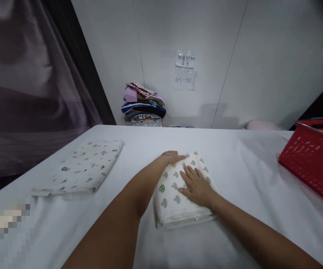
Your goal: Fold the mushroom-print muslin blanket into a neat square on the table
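Observation:
A folded white cloth (170, 213) with grey mushroom prints, plus a green one and a yellow one, lies in front of me. My right hand (196, 186) rests palm down on its right half, fingers spread. At the cloth's far left corner is my left hand (175, 157), with a bracelet at the wrist; a finger stretches flat over the fabric, while the other fingers are partly hidden. Neither hand grips anything that I can see. The cloth has several layers, visible along its near edge.
Another folded white cloth (85, 164) with small dark prints lies on the left of the white-covered table (133, 149). A red perforated basket (315, 160) stands at the right. Beyond the far edge, a stack of folded fabrics (144, 104) sits against the wall. A curtain hangs at the left.

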A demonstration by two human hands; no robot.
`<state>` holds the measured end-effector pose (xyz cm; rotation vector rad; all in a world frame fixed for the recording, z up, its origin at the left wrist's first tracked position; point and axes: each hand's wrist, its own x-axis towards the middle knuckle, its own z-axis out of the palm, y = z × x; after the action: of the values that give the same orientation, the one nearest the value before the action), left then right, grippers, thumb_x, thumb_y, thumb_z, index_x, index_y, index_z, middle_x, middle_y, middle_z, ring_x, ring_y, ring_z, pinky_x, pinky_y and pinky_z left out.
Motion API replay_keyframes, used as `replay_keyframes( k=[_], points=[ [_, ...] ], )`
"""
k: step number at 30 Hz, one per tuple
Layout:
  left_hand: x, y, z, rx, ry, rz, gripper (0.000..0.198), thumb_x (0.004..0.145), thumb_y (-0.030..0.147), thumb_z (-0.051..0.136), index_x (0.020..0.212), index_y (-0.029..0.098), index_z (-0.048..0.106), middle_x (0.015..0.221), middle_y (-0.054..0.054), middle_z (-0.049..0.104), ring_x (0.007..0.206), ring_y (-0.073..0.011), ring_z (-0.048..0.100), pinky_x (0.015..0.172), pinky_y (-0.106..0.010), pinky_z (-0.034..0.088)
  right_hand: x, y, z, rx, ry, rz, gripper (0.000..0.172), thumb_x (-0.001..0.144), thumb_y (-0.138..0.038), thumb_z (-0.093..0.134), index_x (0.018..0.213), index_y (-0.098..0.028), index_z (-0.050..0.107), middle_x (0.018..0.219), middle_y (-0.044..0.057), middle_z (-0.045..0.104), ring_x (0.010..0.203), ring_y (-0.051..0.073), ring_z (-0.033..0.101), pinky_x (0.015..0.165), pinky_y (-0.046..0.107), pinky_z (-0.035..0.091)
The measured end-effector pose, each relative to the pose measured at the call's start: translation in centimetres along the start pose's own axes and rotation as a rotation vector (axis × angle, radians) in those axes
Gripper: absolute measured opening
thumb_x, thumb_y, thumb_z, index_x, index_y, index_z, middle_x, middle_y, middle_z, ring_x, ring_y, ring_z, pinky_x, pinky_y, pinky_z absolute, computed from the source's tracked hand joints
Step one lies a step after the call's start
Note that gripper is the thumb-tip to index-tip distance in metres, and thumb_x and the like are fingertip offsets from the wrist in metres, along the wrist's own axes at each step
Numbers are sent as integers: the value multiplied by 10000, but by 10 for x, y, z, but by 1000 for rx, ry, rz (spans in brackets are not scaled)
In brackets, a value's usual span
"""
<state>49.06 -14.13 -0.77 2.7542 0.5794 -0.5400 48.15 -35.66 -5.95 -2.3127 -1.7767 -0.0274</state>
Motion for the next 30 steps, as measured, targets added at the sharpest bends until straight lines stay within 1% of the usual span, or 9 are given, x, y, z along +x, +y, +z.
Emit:
replay_keyframes(
  k=[6,10,13,16,19,21,24,26,30],
  points=[
    [2,-12,11,43,176,-42,919,626,867,333,1177,167,554,1194,-155,606,1078,-314,570,856,-369,454,0,0,-1,10,9,3,621,937,-513,281,1431,-139,320,1496,122,218,1388,292,146,1119,497,163],
    [3,-16,10,17,121,-74,958,601,885,323,1192,167,555,1224,-155,590,1090,-319,564,847,-371,454,0,-1,-1,15,20,-9,611,936,-510,291,1429,-151,328,1494,117,224,1386,302,150,1115,512,163],
    [11,-8,0,-11,25,-52,988,637,889,193,1153,150,598,1235,-165,581,1093,-318,565,875,-372,438,0,-2,-2,10,1,-20,635,932,-538,271,1430,-148,325,1499,120,204,1389,306,128,1115,519,153],
    [23,12,-9,-44,8,21,984,704,843,73,1107,141,633,1225,-160,590,1095,-303,568,915,-363,414,2,-2,-3,11,-15,-17,657,929,-552,257,1430,-131,322,1502,131,188,1390,309,115,1118,516,140],
    [33,32,-5,-36,0,42,940,728,826,123,1088,134,646,1180,-164,618,1067,-298,587,897,-352,428,2,-3,-4,15,-21,-12,663,926,-559,253,1430,-134,323,1501,129,195,1390,308,118,1119,513,138],
    [36,38,2,-19,42,34,928,721,832,162,1071,127,653,1135,-177,638,1043,-304,598,876,-355,443,1,-4,-5,16,-16,-5,650,929,-549,256,1434,-146,316,1503,119,197,1391,304,119,1119,511,143],
    [37,40,13,-1,129,22,943,700,851,175,1045,120,661,1098,-196,648,1025,-308,606,858,-353,456,1,-5,-5,18,-2,13,642,931,-539,258,1442,-153,297,1509,118,178,1394,298,106,1119,505,142],
    [36,39,14,-1,132,14,944,692,857,192,1045,117,659,1097,-200,648,1027,-309,605,859,-349,456,1,-4,-4,25,-1,24,655,928,-553,251,1443,-152,295,1511,124,165,1395,298,100,1119,498,137],
    [31,35,1,-81,118,43,859,772,783,205,1131,118,613,1167,-169,623,1064,-293,589,886,-351,440,1,-2,-2,27,6,5,660,927,-559,240,1432,-141,320,1506,138,178,1391,304,123,1114,497,141]
  ],
)
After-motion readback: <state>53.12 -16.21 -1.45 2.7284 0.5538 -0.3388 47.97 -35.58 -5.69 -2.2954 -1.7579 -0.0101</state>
